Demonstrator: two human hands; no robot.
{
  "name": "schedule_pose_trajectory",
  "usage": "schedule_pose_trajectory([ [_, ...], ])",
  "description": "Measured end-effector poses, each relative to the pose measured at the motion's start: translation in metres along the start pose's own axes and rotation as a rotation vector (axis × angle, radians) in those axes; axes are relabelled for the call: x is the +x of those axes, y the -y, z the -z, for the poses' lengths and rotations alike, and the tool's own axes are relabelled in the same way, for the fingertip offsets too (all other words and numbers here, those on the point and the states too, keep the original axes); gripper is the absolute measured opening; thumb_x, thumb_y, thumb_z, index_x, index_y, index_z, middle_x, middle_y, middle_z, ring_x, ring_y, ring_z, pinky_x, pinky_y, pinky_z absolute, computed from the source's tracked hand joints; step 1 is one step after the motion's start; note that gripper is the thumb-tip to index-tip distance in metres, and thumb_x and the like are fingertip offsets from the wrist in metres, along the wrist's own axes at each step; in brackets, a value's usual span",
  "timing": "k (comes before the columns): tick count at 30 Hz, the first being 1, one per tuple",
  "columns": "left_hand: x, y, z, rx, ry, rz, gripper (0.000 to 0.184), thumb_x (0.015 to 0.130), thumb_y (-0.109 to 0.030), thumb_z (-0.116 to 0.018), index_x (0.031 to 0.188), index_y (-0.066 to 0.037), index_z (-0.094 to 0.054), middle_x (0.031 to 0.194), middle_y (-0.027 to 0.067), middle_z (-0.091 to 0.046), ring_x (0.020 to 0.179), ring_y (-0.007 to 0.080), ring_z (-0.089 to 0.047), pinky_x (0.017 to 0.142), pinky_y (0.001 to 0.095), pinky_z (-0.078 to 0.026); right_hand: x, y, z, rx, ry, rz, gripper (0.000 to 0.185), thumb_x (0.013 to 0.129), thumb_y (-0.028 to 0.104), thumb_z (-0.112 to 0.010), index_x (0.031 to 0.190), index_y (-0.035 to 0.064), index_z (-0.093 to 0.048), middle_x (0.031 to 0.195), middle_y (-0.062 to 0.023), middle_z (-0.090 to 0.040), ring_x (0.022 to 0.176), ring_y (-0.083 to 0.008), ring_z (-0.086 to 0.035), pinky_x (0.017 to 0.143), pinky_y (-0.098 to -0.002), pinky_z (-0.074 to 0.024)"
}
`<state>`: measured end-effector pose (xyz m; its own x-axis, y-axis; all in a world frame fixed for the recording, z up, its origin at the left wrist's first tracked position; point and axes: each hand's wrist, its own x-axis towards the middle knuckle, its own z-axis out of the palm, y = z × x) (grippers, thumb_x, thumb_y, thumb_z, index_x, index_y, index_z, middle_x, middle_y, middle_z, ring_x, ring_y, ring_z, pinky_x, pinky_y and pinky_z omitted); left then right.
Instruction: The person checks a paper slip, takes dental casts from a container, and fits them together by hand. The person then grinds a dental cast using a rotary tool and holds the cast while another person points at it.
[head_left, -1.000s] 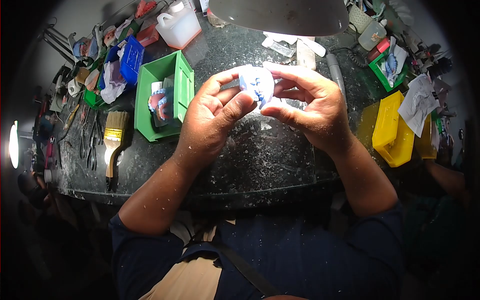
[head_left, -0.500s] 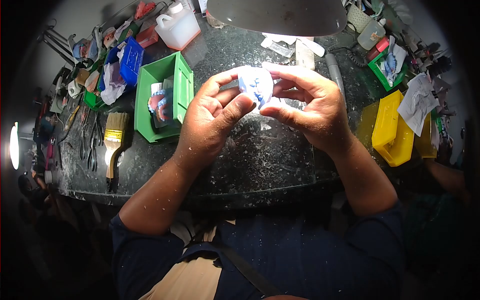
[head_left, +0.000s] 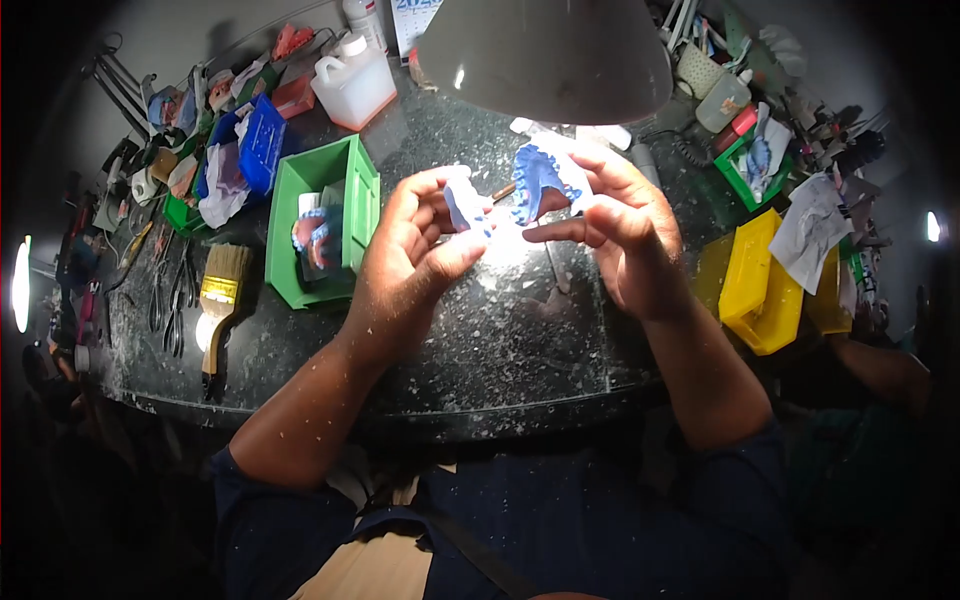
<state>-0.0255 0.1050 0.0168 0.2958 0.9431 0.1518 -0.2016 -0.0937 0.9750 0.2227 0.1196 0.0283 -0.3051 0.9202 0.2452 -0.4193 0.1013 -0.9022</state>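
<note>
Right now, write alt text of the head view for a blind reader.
A left hand holds a pale piece and a right hand a blue, arched dental model above a dark workbench. A brush and a green bin holding another model lie at left, a yellow bin at right.

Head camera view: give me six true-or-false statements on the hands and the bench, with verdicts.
1. The left hand holds a pale, bluish-white dental cast. True.
2. Only one hand holds something. False: the right hand holds a blue, arch-shaped dental cast.
3. The two casts are pressed together. False: a gap shows between them.
4. A wide, wooden-handled brush with pale bristles lies left of an open, green plastic bin. True.
5. Nothing lies in that green bin. False: a pink-and-blue dental model lies in it.
6. A yellow plastic bin is right of the right hand. True.
</note>
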Motion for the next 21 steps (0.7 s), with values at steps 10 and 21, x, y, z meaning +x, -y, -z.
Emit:
schedule_pose_trajectory([
  [10, -0.006, 0.001, 0.0, 0.909, 0.275, -0.187, 0.061, 0.08, -0.028, -0.093, 0.128, -0.007, -0.061, 0.129, 0.013, -0.068, 0.131, 0.0354, -0.064, 0.126, 0.0532, -0.037, 0.005, -0.012, 0.016, 0.428, 0.114, -0.18, 0.078, 0.107, 0.057, -0.037, 0.146, -0.0076, -0.057, 0.129, -0.0277, -0.073, 0.115, -0.0403, -0.076, 0.097, -0.057, -0.0639],
  [21, -0.008, -0.007, 0.002, 1.019, 0.345, -0.32, 0.057, 0.083, -0.019, -0.087, 0.131, -0.006, -0.061, 0.129, 0.0152, -0.068, 0.132, 0.0384, -0.062, 0.127, 0.0579, -0.036, 0.001, -0.011, 0.01, 0.383, 0.104, -0.23, 0.082, 0.11, 0.057, -0.024, 0.146, -0.01, -0.057, 0.127, -0.0292, -0.074, 0.115, -0.0416, -0.075, 0.099, -0.0573, -0.0621],
])
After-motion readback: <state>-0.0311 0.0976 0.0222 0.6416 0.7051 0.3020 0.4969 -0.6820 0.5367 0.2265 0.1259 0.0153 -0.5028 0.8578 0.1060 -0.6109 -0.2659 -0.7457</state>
